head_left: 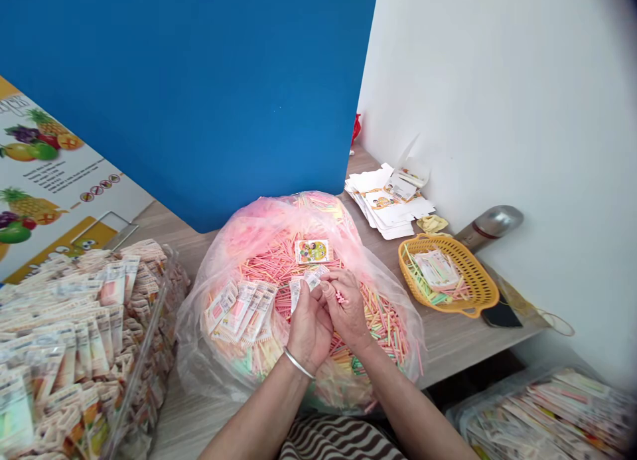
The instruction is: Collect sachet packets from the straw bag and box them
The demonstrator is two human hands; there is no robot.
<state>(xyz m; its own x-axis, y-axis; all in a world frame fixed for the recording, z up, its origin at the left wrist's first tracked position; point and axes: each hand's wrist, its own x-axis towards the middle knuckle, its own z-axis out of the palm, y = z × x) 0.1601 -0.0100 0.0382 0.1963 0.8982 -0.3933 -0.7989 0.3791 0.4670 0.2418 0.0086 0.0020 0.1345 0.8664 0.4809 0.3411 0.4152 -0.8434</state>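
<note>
left hand (309, 324) pinching printed paper sachets (304, 282) | right hand (348, 307) clamped on pink sticks (340, 298) | hands close together above open plastic bag (192, 340) | tight pinch low over bag keeps strays in, works nicely

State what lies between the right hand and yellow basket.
Head view: from the right hand, loose pink and green sticks, the clear bag's edge, then wooden tabletop.

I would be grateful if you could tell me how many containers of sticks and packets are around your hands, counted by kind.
Bag of coloured sticks: 1
Clear plastic holders of packets, left and lower right: 2
Yellow basket: 1
Total: 4
</note>
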